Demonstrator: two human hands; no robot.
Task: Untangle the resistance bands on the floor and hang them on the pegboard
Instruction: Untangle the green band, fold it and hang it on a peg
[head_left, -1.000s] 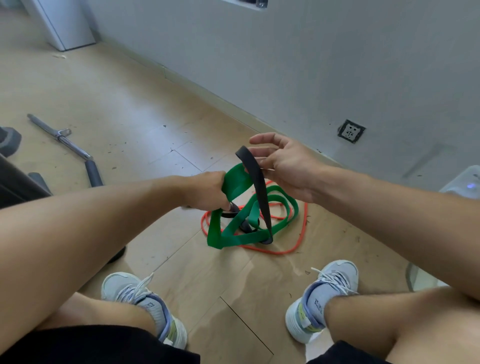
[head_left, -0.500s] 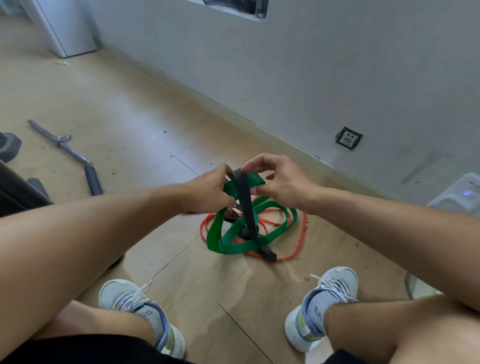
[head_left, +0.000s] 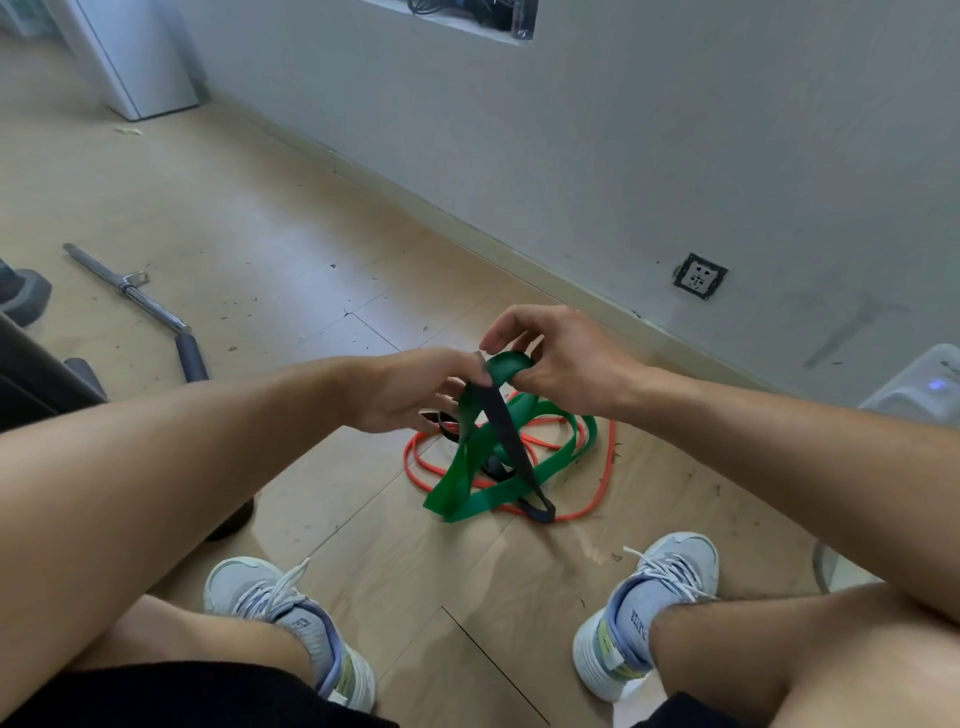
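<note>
Three bands lie tangled on the wooden floor between my feet. A wide green band (head_left: 470, 465) rises from the heap to my hands. A narrow black band (head_left: 506, 436) runs down across it to the floor. A thin orange band (head_left: 602, 488) lies flat around both. My right hand (head_left: 558, 358) pinches the top fold of the green band. My left hand (head_left: 415, 387) holds the black band's upper end beside that fold. The two hands almost touch above the heap. No pegboard can be made out.
A grey wall with a socket (head_left: 700, 275) runs behind the heap. A metal bar with a dark grip (head_left: 140, 299) lies on the floor at left. Dark equipment (head_left: 31, 379) stands at the left edge, a white device (head_left: 924, 387) at right. My shoes (head_left: 654, 613) flank the heap.
My right hand went from holding the black band up high to pinching the green fold. The black band's top end now sits in my left hand. Both hands rose slightly.
</note>
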